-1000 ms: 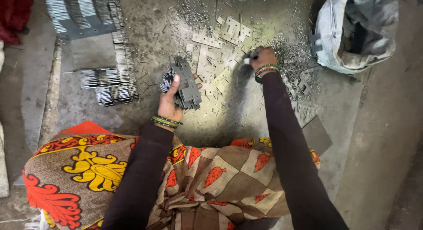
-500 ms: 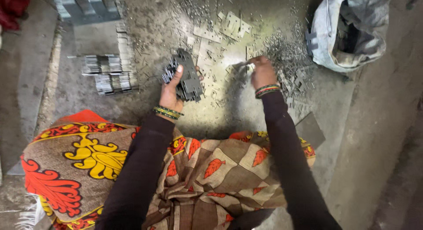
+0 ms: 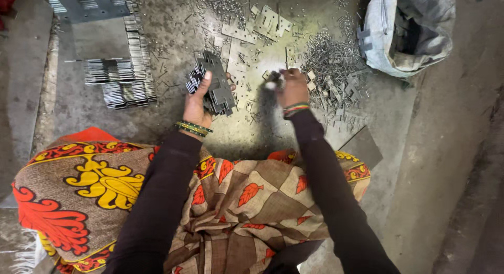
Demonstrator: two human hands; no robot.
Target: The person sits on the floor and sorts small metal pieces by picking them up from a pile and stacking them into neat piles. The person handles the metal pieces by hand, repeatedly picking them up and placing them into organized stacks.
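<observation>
Clenched in the left hand, a fanned stack of flat grey metal stampings is being held just above the concrete floor, with the thumb pressed across its face and the edges splaying out on both sides. A small pale metal piece is being pinched between the fingertips of the right hand, which is being kept close beside the stack, the two hands near but apart. Green and gold bangles are being worn on the left wrist, red and green ones on the right.

Loose stampings and small offcuts are lying scattered as a heap of scrap to the right of the right hand, while larger flat plates are lying toward the floor's far edge. Neat rows of stacked stampings are being kept toward the far left corner, well apart from the hands. A crumpled grey-white sack, open at the mouth, is slumping at the far right corner; no label can be made out on it. A dark flat square plate is lying near the right knee. A patterned wrap in orange, yellow and brown is being worn over the lap.
</observation>
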